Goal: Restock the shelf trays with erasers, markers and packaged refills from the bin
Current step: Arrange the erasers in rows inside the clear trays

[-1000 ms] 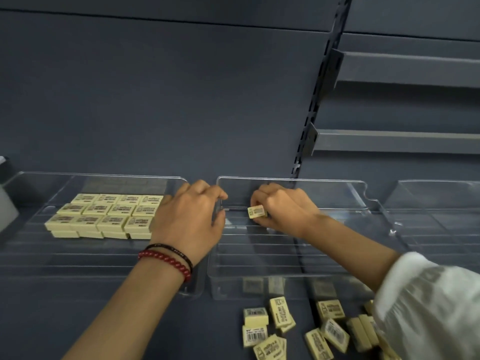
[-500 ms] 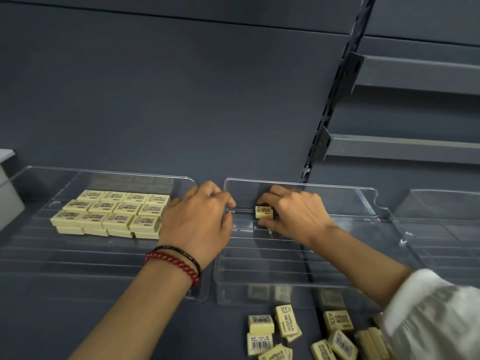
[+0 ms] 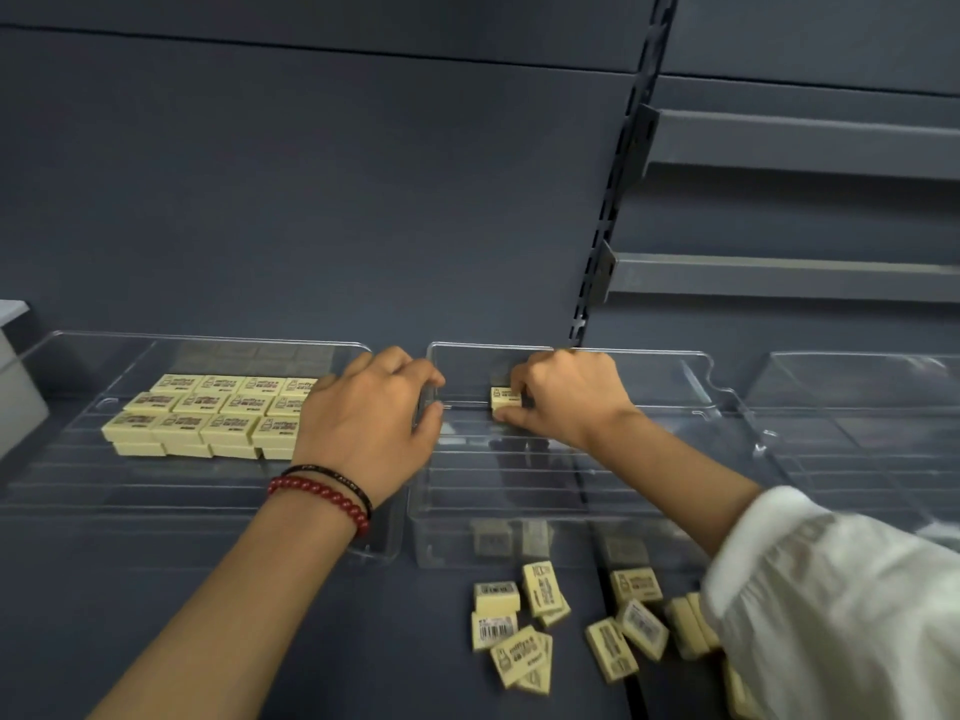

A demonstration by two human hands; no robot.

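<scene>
My right hand (image 3: 563, 400) pinches a pale yellow eraser (image 3: 504, 398) against the back left of the middle clear tray (image 3: 545, 491). My left hand (image 3: 371, 420), with a red bead bracelet at the wrist, grips the rim where the left clear tray (image 3: 78, 480) meets the middle one. Neat rows of yellow erasers (image 3: 208, 415) fill the back of the left tray, stacked two high. Several loose erasers (image 3: 540, 621) lie scattered on the dark shelf in front of the middle tray.
A third clear tray (image 3: 857, 407) sits at the right. Grey shelf brackets (image 3: 779, 275) jut from the slotted upright (image 3: 613, 200) at upper right. A pale box edge (image 3: 13, 376) shows at far left. My white sleeve (image 3: 841, 605) covers the lower right.
My right hand has eased the eraser a little further back in the middle tray. My left hand keeps its grip on the tray rim.
</scene>
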